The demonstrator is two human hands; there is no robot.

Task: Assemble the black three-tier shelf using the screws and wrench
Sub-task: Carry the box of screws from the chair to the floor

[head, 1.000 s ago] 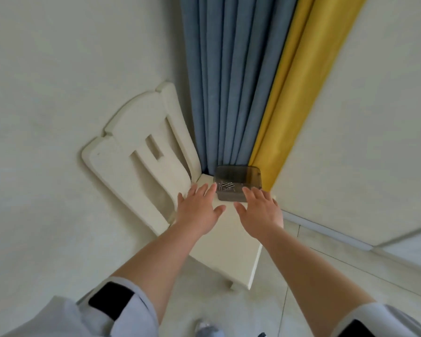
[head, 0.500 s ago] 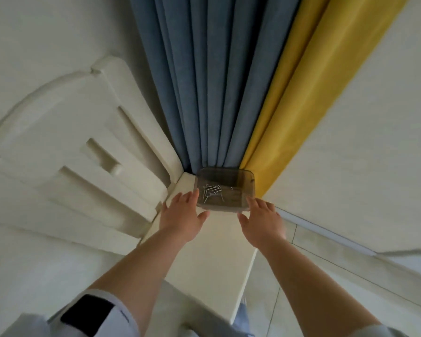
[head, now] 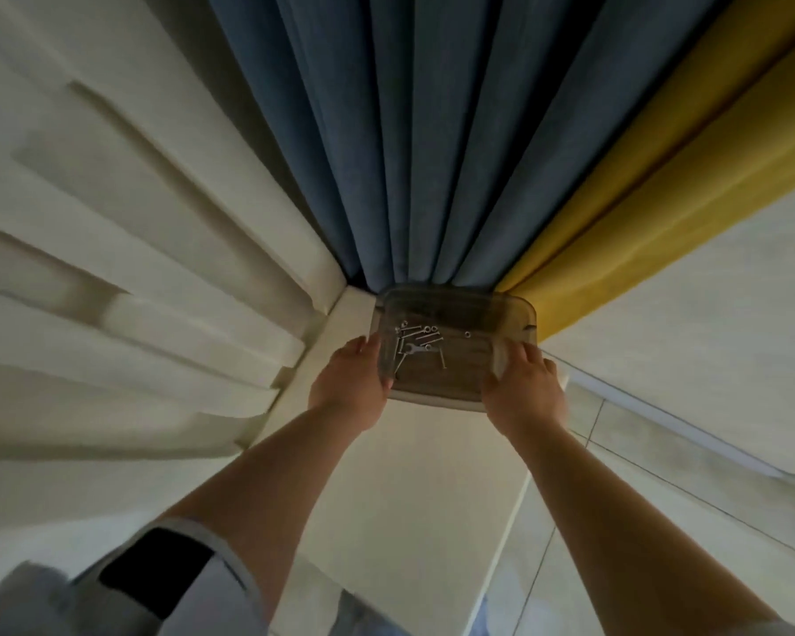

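A smoky transparent plastic tray (head: 473, 314) sits at the far end of a cream chair seat (head: 423, 479), against the curtains. Inside it lie several silver screws (head: 421, 335) and a small flat wrench (head: 415, 349). My left hand (head: 352, 387) grips the tray's left edge, thumb on the rim. My right hand (head: 526, 387) grips its right near corner, fingers curled over the rim. No black shelf parts are in view.
The cream chair back (head: 148, 277) rises at the left. Blue curtains (head: 414, 144) and a yellow curtain (head: 652, 176) hang right behind the tray. A pale wall (head: 707, 342) is at the right, tiled floor (head: 570, 566) below the seat's right edge.
The view has closed in on the tray. Both hands moved forward from just short of the tray and now grip its two sides.
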